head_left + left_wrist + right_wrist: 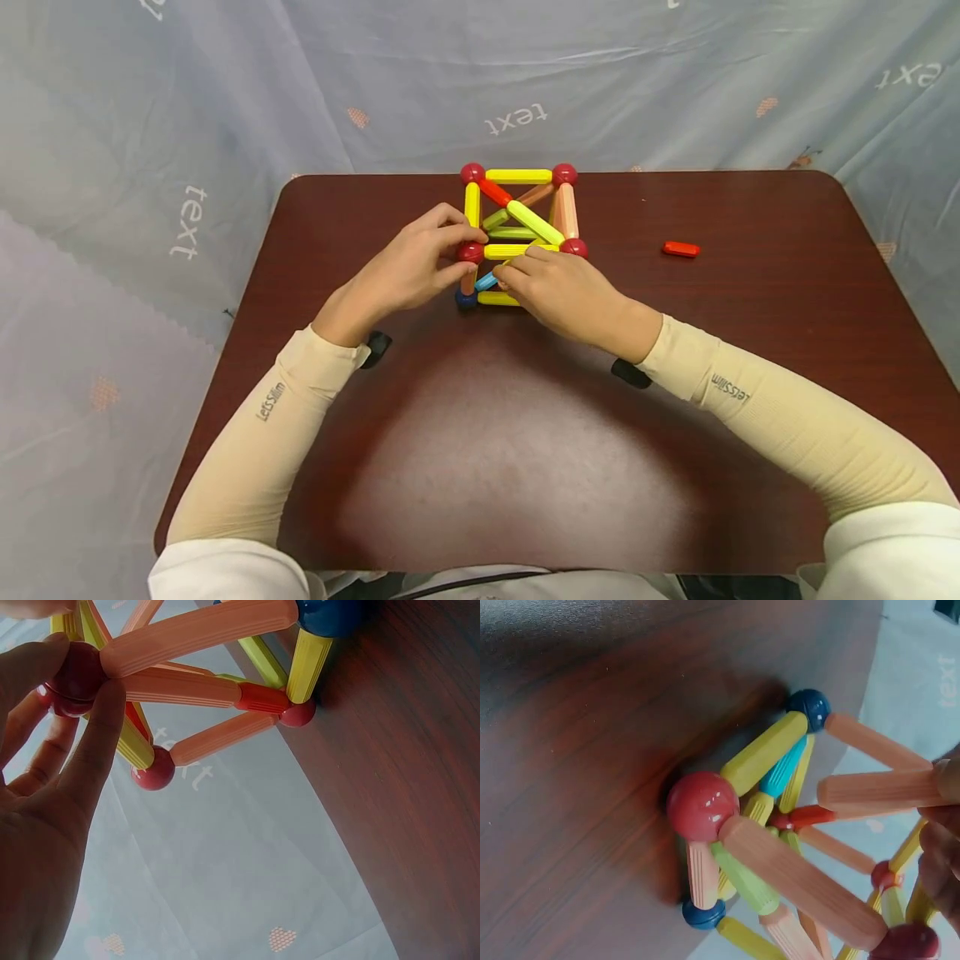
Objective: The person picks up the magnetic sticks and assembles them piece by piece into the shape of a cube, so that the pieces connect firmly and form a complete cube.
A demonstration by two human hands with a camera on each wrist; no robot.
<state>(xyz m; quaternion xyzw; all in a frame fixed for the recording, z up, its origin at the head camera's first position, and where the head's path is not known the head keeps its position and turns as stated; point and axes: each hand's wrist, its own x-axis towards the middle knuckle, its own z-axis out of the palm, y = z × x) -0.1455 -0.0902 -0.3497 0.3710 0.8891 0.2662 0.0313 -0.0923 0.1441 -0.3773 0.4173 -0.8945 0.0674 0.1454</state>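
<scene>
A box-shaped frame of magnetic sticks and balls stands on the table, its top built from yellow sticks [519, 177] and red balls [564, 174]. My left hand [412, 260] pinches the near left top ball, a red one [75, 673], between thumb and fingers. Inside the near face, my right hand [566, 292] pinches a peach stick [877, 789] by one end; its other end points free toward the table side. A blue stick [784, 766] and dark blue balls [808, 709] show low in the frame. In the head view the right hand hides the peach stick.
A short red stick [681, 249] lies alone on the dark brown table [750, 333], right of the frame. A pale curtain [600, 83] hangs behind the table's far edge and along its left side.
</scene>
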